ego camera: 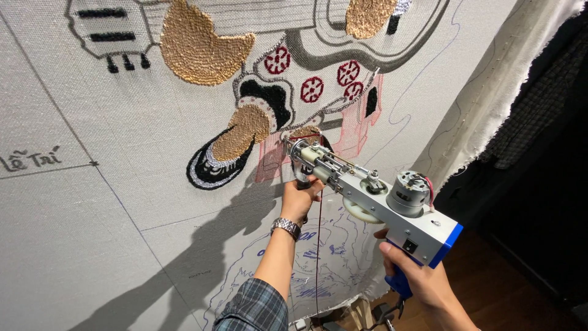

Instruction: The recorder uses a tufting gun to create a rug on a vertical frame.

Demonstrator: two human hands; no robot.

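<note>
Nearest to us is our right hand (422, 276), low and to the right, fingers wrapped tight round the blue rear grip of the tufting gun (373, 196). Index finger sits up by the trigger area; can't tell if it's pressing. The gun is a silver metal body w/ a blue back plate, a round motor on top and a white gear on its side. It angles up and left, needle end touching the stretched cloth (79, 233).

Our left hand (299, 197) is further fwd, closed round the front handle just under the needle. A metal wristwatch (286, 227) sits on that wrist, plaid sleeve (254, 306) pushed back below it. A thin dark red yarn (318, 257) hangs straight down from the gun's front, btw our two arms.

The needle tip meets the cloth at a pale red tufted patch (361, 122), beside a black, tan and silver shoe shape (226, 153). Above are red wheel-like dots (312, 89) and a big tan tufted area (199, 46). Blue pen outlines (331, 257) show on the bare cloth below our hands. Dark fabric (539, 110) hangs at right.
</note>
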